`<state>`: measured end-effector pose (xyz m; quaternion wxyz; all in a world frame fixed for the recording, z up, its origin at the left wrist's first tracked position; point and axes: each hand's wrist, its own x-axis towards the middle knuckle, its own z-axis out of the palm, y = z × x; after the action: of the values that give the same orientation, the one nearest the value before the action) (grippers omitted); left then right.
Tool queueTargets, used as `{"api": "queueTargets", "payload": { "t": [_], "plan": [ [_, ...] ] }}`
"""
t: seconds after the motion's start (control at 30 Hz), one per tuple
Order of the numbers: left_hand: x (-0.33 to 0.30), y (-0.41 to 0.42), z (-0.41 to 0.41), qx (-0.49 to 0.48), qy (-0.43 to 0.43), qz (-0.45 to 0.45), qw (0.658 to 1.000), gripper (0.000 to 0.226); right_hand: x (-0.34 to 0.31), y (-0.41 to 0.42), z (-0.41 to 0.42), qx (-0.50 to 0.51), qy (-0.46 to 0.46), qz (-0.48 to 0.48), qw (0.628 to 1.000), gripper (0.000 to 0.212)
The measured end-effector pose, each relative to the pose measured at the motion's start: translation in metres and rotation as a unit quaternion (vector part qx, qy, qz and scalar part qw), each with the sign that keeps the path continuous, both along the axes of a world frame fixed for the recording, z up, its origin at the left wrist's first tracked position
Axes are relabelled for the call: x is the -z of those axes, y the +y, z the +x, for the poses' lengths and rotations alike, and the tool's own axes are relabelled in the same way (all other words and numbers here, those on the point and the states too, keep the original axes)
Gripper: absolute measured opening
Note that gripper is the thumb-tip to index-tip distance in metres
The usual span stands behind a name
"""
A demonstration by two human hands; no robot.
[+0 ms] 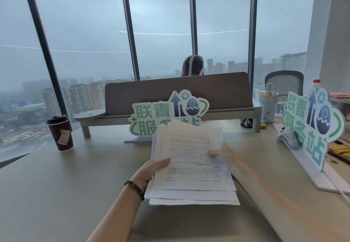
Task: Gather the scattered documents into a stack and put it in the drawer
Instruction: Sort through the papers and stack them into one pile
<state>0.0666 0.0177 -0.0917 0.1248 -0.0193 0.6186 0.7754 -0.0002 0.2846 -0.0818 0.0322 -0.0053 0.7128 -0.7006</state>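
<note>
Both hands, left hand (151,169) and right hand (222,155), grip the uneven stack of white printed sheets (191,166) above the beige worktop (56,194). Best to tap its near edge square first; no drawer in view.

A single head-worn wide-angle view looks forward and slightly down across the table (56,185), close above the fingers (162,163); beyond the fingers it faces the windows (85,23).

printed paper stack (191,164), uneven, tilted above desk
</note>
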Motion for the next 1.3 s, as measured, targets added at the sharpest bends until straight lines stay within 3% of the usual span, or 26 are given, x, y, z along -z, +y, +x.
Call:
{"api": "queueTargets", "payload": {
  "t": [0.27, 0.37, 0.57, 0.73, 0.87, 1.03, 1.3],
  "plan": [
    [-0.007, 0.011, 0.002, -0.008, 0.051, 0.007, 0.999, 0.046, -0.013, -0.001, 0.015, 0.018, 0.081, -0.001, 0.997, 0.048],
    [-0.015, 0.017, 0.009, -0.039, 0.095, -0.016, 0.995, 0.040, -0.020, -0.002, 0.019, 0.020, 0.099, -0.020, 0.995, 0.042],
    [-0.033, 0.025, 0.015, -0.121, 0.227, -0.063, 0.964, 0.032, -0.048, -0.002, 0.039, 0.030, 0.210, -0.057, 0.976, 0.032],
    [-0.037, 0.030, 0.016, -0.154, 0.306, -0.079, 0.936, 0.027, -0.066, -0.004, 0.045, 0.051, 0.298, -0.025, 0.953, 0.035],
    [-0.037, 0.034, 0.019, -0.176, 0.319, -0.083, 0.928, 0.027, -0.066, -0.008, 0.051, 0.068, 0.325, -0.020, 0.943, 0.034],
    [-0.041, 0.033, 0.025, -0.174, 0.282, -0.046, 0.942, 0.021, -0.060, -0.005, 0.052, 0.050, 0.314, -0.007, 0.948, 0.033],
    [-0.061, 0.036, 0.028, -0.175, 0.278, -0.028, 0.944, 0.017, -0.077, -0.004, 0.057, 0.014, 0.339, 0.007, 0.941, 0.048]
  ]
}}
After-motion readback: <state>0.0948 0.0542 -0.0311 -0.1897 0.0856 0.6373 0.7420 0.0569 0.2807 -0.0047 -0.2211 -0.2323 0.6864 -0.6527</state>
